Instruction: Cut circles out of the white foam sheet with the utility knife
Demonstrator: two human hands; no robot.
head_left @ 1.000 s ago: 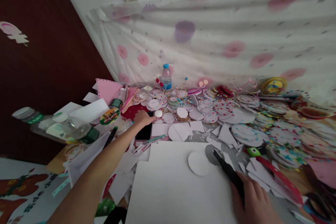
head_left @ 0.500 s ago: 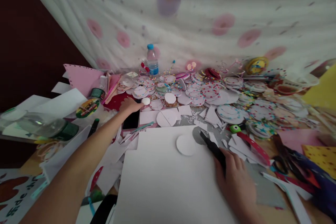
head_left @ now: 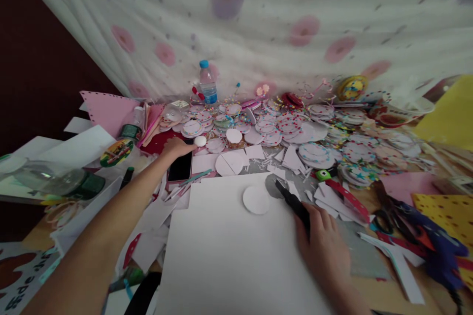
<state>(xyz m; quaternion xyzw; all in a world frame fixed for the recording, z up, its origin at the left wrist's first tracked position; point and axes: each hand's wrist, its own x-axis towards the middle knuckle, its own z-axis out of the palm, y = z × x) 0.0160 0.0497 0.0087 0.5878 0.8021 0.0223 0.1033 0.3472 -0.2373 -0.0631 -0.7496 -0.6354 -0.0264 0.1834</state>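
My left hand (head_left: pixel 178 148) reaches far out over a black phone (head_left: pixel 180 166), its fingertips closed at the edge of a small white disc (head_left: pixel 200 141). My right hand (head_left: pixel 325 236) is wrapped around a black craft knife (head_left: pixel 295 205). The knife's tip points up and left, over the grey mat next to the board's upper edge. A large white board (head_left: pixel 229 251) lies in front of me, and a white paper circle (head_left: pixel 256 200) rests on it, left of the knife. Beyond the board is a larger white circle (head_left: pixel 229 163) with a line across it.
Piles of bead-trimmed white discs (head_left: pixel 291 125) spread along the curtain. A water bottle (head_left: pixel 208 83) stands behind them. Scissors (head_left: pixel 388 211), a blue glue gun (head_left: pixel 436 241) and paper scraps (head_left: pixel 328 197) lie on the right. Another bottle (head_left: pixel 62 179) lies on the left.
The whole view has shifted slightly to the left. My left hand stays by the small white disc, and my right hand keeps the craft knife in nearly the same place.
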